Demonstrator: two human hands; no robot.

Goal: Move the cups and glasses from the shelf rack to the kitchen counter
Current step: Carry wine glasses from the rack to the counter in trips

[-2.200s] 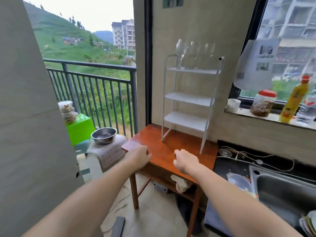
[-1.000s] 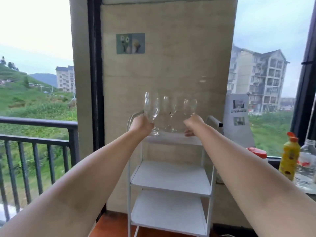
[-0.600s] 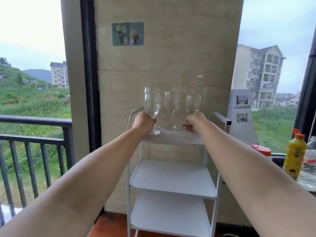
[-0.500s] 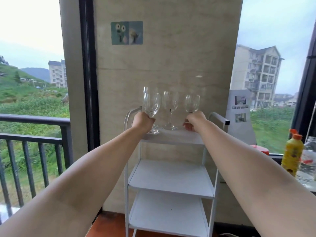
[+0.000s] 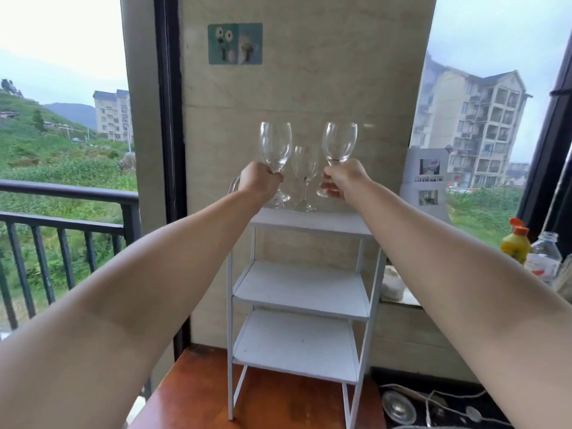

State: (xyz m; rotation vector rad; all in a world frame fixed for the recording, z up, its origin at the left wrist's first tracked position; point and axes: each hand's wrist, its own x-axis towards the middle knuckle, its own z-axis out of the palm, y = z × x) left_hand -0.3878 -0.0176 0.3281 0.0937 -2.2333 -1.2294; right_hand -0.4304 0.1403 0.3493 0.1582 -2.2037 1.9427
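Observation:
A white three-tier shelf rack (image 5: 305, 226) stands on a reddish wooden table against the beige wall. My left hand (image 5: 260, 182) grips the stem of a clear wine glass (image 5: 275, 147), lifted just above the top shelf. In my right hand (image 5: 343, 179) is the stem of a second clear wine glass (image 5: 339, 142), also raised off the shelf. Between them a third wine glass (image 5: 305, 168) stands upright on the top shelf. The two lower shelves hold nothing.
The wooden table (image 5: 263, 404) carries the rack. To the right, a window sill holds a yellow bottle (image 5: 515, 246), a clear plastic bottle (image 5: 543, 258) and a white cup (image 5: 393, 284). A dark counter with cables (image 5: 433, 404) lies at lower right. A balcony railing (image 5: 62, 218) is at left.
Both hands have closed on the stems of the outer two glasses and lifted them off the top shelf. The middle glass stays on the shelf.

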